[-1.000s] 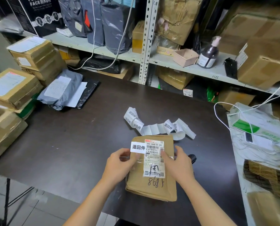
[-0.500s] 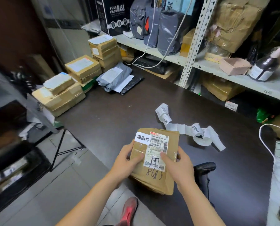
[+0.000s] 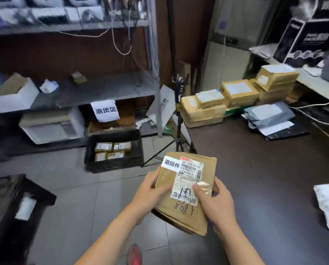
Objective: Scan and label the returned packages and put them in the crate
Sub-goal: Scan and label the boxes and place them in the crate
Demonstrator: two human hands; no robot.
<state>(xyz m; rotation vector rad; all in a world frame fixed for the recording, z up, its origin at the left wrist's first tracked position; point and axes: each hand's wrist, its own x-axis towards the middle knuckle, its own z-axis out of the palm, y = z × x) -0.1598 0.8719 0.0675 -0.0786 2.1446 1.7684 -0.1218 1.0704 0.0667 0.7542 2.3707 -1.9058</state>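
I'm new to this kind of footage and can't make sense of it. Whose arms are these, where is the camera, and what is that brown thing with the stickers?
There is no machine here. A person wears a camera on the head, so you look down along their own arms. The left hand and right hand together hold a brown package, above the floor at the edge of the dark table. It carries a shipping label and a small white sticker. On the floor ahead stands a black crate with four small parcels inside. More boxes are stacked at the table's far end.
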